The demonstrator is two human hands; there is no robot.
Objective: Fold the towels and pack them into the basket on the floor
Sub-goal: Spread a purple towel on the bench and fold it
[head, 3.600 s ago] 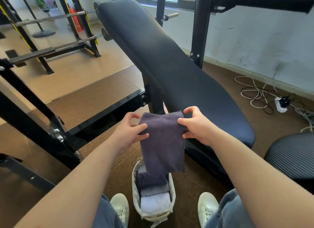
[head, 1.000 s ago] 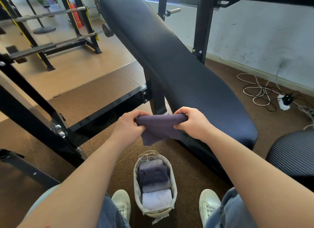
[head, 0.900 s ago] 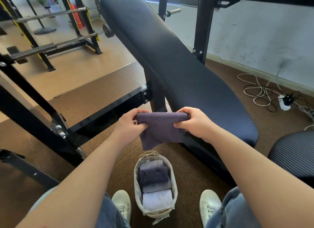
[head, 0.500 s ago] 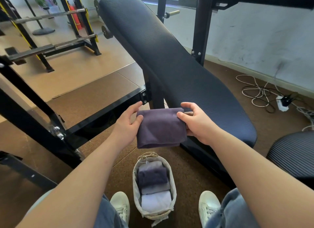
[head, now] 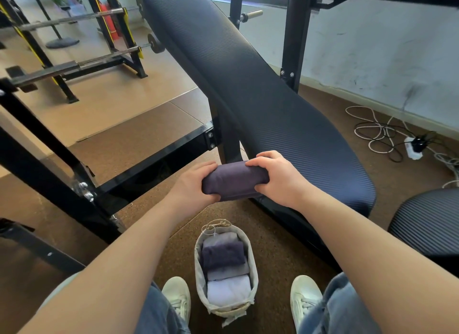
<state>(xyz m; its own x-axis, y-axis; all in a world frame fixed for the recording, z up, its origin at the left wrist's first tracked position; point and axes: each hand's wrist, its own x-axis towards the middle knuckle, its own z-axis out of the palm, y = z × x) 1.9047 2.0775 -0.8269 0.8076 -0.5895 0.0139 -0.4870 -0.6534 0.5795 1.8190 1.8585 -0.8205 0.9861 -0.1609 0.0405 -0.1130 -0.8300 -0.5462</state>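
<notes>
A dark purple towel [head: 233, 180], folded into a thick compact bundle, is held in the air between both hands. My left hand [head: 192, 184] grips its left end and my right hand [head: 278, 178] grips its right end, fingers curled over the top. Directly below, on the floor between my shoes, stands a small oval fabric basket [head: 198, 266]. Inside it lie folded towels in a row: a dark purple one [head: 222, 255], a grey one [head: 227, 274] and a white one [head: 228, 290].
A black padded incline bench [head: 248, 85] rises ahead, its steel frame [head: 154, 159] crossing to the left. A round padded seat [head: 427, 221] is at right. Cables and a power strip [head: 413, 147] lie by the wall. Barbell racks [head: 74, 60] stand far left.
The towel hung long from both hands, then was folded up in steps. Now it is a tighter, thicker bundle, with both hands closed over its ends.
</notes>
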